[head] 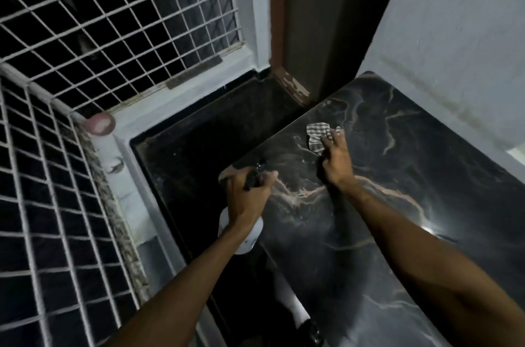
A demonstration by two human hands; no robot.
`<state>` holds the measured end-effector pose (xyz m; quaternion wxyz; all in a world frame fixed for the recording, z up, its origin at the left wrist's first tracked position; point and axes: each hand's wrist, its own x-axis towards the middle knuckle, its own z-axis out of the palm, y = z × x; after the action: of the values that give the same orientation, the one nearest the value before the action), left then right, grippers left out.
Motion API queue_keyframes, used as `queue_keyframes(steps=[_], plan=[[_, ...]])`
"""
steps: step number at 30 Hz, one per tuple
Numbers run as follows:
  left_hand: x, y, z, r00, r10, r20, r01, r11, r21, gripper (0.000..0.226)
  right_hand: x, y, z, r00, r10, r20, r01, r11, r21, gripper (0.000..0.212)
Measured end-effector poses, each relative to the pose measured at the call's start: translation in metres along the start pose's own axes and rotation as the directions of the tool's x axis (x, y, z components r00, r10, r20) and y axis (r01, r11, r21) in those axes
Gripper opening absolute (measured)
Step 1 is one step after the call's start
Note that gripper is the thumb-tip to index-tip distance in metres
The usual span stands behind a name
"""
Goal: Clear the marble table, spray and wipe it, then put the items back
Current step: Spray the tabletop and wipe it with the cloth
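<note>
At marble table [426, 176] | right hand [336, 160]: 1 cloth [316, 130] | left hand [248, 199]: 1 bottle [247, 241]

The person's left hand [247, 196] and right hand [336, 162] are bare. Both arms are bare too, right to the edge of the view. The left forearm [181, 284] looks long and thin. The right forearm [420, 255] looks wider, as it is nearer the camera. The nails on the right hand's fingers [329, 136] look pale and short.
</note>
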<state>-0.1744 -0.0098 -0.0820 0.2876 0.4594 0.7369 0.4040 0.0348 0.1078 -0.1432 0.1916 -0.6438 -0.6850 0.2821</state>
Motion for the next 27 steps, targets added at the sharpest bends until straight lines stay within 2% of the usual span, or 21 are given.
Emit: queue_keyframes(steps=[1,2,4,5,6,9,10,11,13,14,16,17,18,20,21,22,23,24,25,26,27], plan=[[0.002,-0.007,-0.008,1.000,-0.003,0.002,0.003,1.000,0.017,0.039,-0.002,-0.012,0.007,1.000,0.020,-0.018,-0.020,1.000,-0.015,0.068],[0.001,-0.014,-0.014,1.000,-0.014,0.006,0.014,1.000,0.016,0.033,-0.008,-0.022,0.018,0.999,-0.037,0.007,0.038,0.999,-0.018,0.068],[0.000,-0.032,-0.025,0.997,-0.075,0.013,0.075,0.997,-0.004,0.006,-0.025,-0.037,0.039,0.953,-0.267,0.141,0.273,0.962,-0.027,0.071],[0.001,-0.041,-0.031,0.994,-0.114,-0.001,0.114,0.993,0.008,0.009,-0.028,-0.043,0.046,0.914,-0.354,0.196,0.365,0.931,-0.021,0.073],[0.001,-0.051,-0.034,0.990,-0.144,-0.003,0.144,0.989,0.029,0.016,-0.023,-0.046,0.050,0.904,-0.372,0.212,0.382,0.924,-0.006,0.073],[0.001,-0.075,-0.047,0.980,-0.198,0.028,0.195,0.977,0.086,0.031,-0.017,-0.071,0.066,0.994,-0.096,0.058,0.096,0.995,0.015,0.070],[0.000,-0.083,-0.050,0.981,-0.191,0.036,0.187,0.977,0.100,0.038,-0.025,-0.082,0.076,0.993,-0.114,0.042,0.113,0.993,0.015,0.069],[-0.003,-0.088,-0.053,0.980,-0.194,0.037,0.189,0.976,0.106,0.042,-0.037,-0.090,0.087,0.970,-0.223,0.097,0.224,0.975,0.005,0.069],[-0.006,-0.097,-0.058,0.981,-0.193,0.030,0.189,0.977,0.098,0.048,-0.056,-0.097,0.102,0.865,-0.439,0.242,0.452,0.892,0.002,0.074],[-0.008,-0.104,-0.061,0.982,-0.186,0.023,0.183,0.979,0.093,0.051,-0.056,-0.098,0.106,0.856,-0.448,0.257,0.461,0.887,0.014,0.076],[-0.010,-0.108,-0.063,0.984,-0.176,0.011,0.174,0.980,0.098,0.053,-0.048,-0.106,0.106,0.953,-0.258,0.159,0.253,0.966,0.049,0.075],[-0.012,-0.109,-0.066,0.984,-0.175,0.013,0.174,0.981,0.091,0.052,-0.051,-0.115,0.110,0.974,-0.190,0.122,0.186,0.982,0.044,0.074],[-0.014,-0.110,-0.068,0.986,-0.167,0.019,0.165,0.983,0.082,0.051,-0.058,-0.124,0.113,0.968,-0.216,0.127,0.214,0.976,0.030,0.073],[-0.020,-0.111,-0.071,0.990,-0.137,0.027,0.135,0.989,0.068,0.049,-0.082,-0.123,0.120,0.873,-0.423,0.241,0.439,0.898,-0.014,0.073],[-0.022,-0.112,-0.072,0.992,-0.121,0.029,0.119,0.990,0.072,0.050,-0.090,-0.115,0.116,0.833,-0.482,0.271,0.506,0.863,-0.022,0.075],[-0.025,-0.113,-0.071,0.993,-0.117,0.034,0.114,0.990,0.078,0.052,-0.094,-0.103,0.106,0.854,-0.455,0.253,0.473,0.881,-0.012,0.077],[-0.028,-0.113,-0.069,0.992,-0.116,0.039,0.112,0.990,0.091,0.055,-0.094,-0.088,0.092,0.917,-0.351,0.189,0.356,0.934,0.006,0.079],[-0.032,-0.110,-0.067,0.993,-0.111,0.043,0.106,0.989,0.105,0.056,-0.093,-0.072,0.078,0.977,-0.191,0.097,0.189,0.982,0.024,0.078],[-0.036,-0.107,-0.064,0.993,-0.107,0.046,0.101,0.988,0.113,0.056,-0.096,-0.060,0.067,0.999,-0.046,0.017,0.045,0.999,0.029,0.076],[-0.041,-0.104,-0.061,0.993,-0.100,0.058,0.093,0.990,0.110,0.054,-0.105,-0.053,0.059,1.000,0.014,-0.014,-0.013,1.000,0.009,0.074],[-0.046,-0.101,-0.057,0.992,-0.094,0.079,0.086,0.991,0.101,0.051,-0.116,-0.051,0.056,1.000,-0.028,0.011,0.029,0.999,-0.022,0.073]])
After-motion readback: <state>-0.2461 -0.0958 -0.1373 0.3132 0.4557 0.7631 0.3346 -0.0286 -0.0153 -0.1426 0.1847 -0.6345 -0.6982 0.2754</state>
